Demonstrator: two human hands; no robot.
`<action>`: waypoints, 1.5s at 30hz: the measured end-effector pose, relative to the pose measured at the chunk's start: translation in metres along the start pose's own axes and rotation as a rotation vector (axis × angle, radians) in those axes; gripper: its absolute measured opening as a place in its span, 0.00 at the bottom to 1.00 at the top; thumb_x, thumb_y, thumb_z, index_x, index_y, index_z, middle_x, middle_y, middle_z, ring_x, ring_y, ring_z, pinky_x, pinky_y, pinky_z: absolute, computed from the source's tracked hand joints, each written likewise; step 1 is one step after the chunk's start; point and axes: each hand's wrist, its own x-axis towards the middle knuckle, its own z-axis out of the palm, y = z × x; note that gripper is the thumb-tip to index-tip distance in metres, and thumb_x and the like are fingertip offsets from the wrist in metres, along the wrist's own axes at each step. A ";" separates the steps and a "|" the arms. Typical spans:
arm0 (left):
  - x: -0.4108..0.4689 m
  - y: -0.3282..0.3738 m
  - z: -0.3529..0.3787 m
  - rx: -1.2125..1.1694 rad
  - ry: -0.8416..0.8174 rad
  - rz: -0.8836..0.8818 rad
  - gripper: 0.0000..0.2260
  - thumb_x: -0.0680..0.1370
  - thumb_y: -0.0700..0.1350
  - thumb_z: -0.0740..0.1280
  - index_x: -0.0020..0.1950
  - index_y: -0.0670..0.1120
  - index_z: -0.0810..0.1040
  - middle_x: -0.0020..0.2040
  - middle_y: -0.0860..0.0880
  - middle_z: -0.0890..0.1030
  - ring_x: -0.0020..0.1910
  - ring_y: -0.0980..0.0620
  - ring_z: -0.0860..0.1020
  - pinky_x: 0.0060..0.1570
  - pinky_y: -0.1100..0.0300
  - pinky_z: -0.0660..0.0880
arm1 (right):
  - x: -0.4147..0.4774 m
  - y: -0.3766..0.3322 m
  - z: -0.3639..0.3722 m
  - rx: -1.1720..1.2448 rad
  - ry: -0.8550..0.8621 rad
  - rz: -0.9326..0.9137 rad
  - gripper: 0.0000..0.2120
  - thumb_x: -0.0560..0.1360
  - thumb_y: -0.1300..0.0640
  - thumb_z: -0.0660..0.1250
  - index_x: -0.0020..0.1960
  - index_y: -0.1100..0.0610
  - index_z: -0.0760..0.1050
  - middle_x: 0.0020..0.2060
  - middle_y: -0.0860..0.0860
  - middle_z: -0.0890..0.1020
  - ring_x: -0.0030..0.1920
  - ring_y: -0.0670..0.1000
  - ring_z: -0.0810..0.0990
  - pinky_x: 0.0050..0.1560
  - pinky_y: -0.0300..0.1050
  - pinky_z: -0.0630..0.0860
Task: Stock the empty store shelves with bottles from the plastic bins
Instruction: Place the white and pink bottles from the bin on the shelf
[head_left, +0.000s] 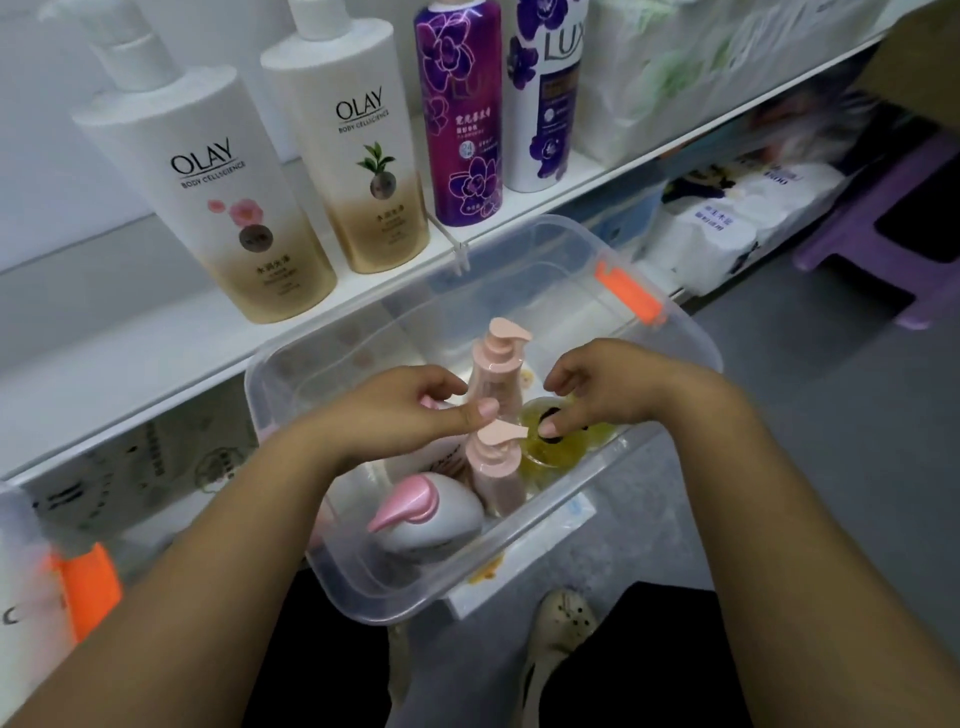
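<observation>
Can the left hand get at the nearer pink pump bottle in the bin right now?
Probably yes: the left hand is right by the nearer pink pump bottle, the clear bin has no lid, and nothing sits between them.

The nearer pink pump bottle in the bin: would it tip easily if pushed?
Probably: the nearer pink pump bottle is tall and narrow, though the yellow bottle beside it may prop it. Its smooth plastic looks stiff, perhaps slippery.

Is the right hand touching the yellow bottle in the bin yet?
Cannot tell. In the head view the thumb of the right hand overlaps the top of the yellow bottle, but this one downward angle hides any gap.
</observation>
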 end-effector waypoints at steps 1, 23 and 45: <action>0.001 -0.001 -0.003 -0.022 -0.034 0.004 0.32 0.65 0.74 0.68 0.63 0.57 0.79 0.57 0.58 0.80 0.47 0.57 0.79 0.47 0.59 0.78 | 0.003 -0.001 0.001 -0.035 -0.038 0.000 0.32 0.63 0.39 0.81 0.63 0.48 0.78 0.56 0.43 0.80 0.57 0.46 0.79 0.61 0.45 0.76; 0.013 -0.025 -0.019 -0.223 0.055 -0.079 0.18 0.78 0.60 0.66 0.53 0.48 0.86 0.48 0.57 0.86 0.52 0.61 0.81 0.57 0.59 0.73 | 0.041 -0.026 0.030 0.417 0.260 -0.222 0.19 0.69 0.52 0.80 0.57 0.53 0.80 0.50 0.45 0.84 0.48 0.41 0.81 0.48 0.36 0.75; 0.003 0.004 0.000 -0.135 0.453 0.265 0.42 0.64 0.57 0.81 0.74 0.59 0.64 0.64 0.59 0.72 0.59 0.60 0.74 0.53 0.66 0.75 | 0.009 -0.107 -0.008 1.460 0.612 -0.059 0.20 0.70 0.45 0.78 0.51 0.60 0.83 0.44 0.53 0.88 0.46 0.50 0.88 0.44 0.45 0.85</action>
